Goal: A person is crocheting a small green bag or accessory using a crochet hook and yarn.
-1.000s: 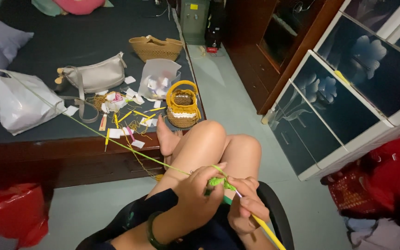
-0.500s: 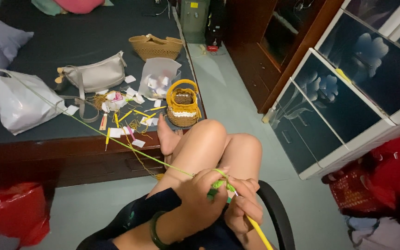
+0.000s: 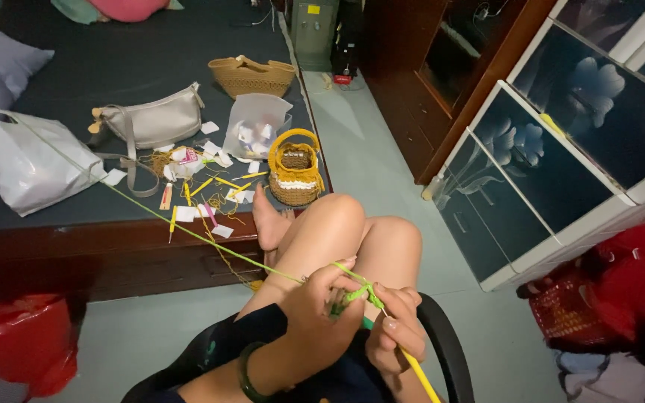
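My left hand (image 3: 321, 313) pinches a small green crochet piece (image 3: 351, 295) above my lap. A thin green yarn strand (image 3: 188, 231) runs taut from it up and left to a white plastic bag (image 3: 35, 160) on the dark platform. My right hand (image 3: 397, 332) grips a crochet hook with a yellow handle (image 3: 421, 375), its tip at the green piece. Both hands sit close together over my bent knees (image 3: 352, 231). One bare foot (image 3: 270, 220) rests against the platform's wooden edge.
On the platform (image 3: 76, 75) lie a yellow crocheted basket (image 3: 293, 170), a woven tan basket (image 3: 251, 75), a beige handbag (image 3: 154, 119), scattered paper scraps and yellow hooks. A glass-door cabinet (image 3: 561, 149) stands right. Red bags (image 3: 16, 343) sit on the floor at both sides.
My hands have shifted slightly and worked the hook at the green piece; the yarn stays taut. Nothing else has moved.
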